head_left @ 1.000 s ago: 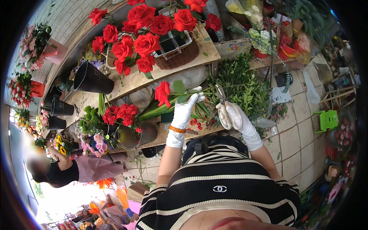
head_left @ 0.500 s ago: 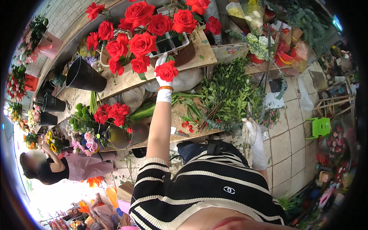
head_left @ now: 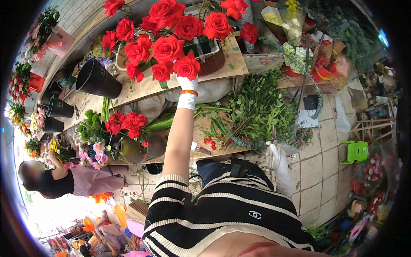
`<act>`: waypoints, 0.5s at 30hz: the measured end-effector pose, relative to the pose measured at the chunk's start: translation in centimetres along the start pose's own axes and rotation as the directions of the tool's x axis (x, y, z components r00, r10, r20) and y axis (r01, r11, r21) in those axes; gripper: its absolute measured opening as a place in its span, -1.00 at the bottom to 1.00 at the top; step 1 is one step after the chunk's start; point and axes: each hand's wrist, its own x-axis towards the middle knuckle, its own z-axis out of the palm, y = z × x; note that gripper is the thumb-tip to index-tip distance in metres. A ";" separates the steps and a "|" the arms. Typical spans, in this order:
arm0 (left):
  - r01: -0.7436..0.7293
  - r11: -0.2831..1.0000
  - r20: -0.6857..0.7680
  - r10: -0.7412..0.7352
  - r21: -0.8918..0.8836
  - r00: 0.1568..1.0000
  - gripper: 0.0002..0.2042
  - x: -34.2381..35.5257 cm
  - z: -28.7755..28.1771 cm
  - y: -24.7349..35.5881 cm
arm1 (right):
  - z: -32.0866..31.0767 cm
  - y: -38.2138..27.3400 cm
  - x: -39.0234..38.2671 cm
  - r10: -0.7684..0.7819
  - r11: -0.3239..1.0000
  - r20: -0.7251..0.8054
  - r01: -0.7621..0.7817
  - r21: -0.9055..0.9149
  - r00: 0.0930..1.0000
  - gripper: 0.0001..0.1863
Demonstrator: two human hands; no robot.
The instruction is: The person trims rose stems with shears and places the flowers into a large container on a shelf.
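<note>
My left hand (head_left: 187,83), in a white glove, reaches forward to the front of the brown basket (head_left: 214,62). It holds a red rose (head_left: 187,67), whose bloom hides most of the fingers; the stem is out of sight. Several open red roses (head_left: 168,48) stand close around it, in and over the basket. My right hand (head_left: 276,159), also gloved in white, is low beside the bench edge near the pile of leafy green stems (head_left: 261,100). Its fingers are closed around something slim that points up toward the leaves; I cannot make out what it is.
A black bucket (head_left: 98,79) stands left on the upper wooden bench (head_left: 237,64). Below are a bucket of red flowers (head_left: 132,124), a knife (head_left: 200,148) and fallen petals. Wrapped bouquets (head_left: 295,55) fill the far right; a green stool (head_left: 356,152) is right. Another person (head_left: 64,177) works left.
My left hand has moved forward, carrying the rose up against the other blooms at the basket. My right hand has come slightly nearer to my body. The view has shifted a little.
</note>
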 end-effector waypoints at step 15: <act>0.071 0.996 0.055 -0.068 -0.057 0.996 -0.78 -0.3 0.5 -0.5 | 0.7 0.1 0.3 -0.032 0.990 -0.019 0.029 -0.138 0.999 -0.69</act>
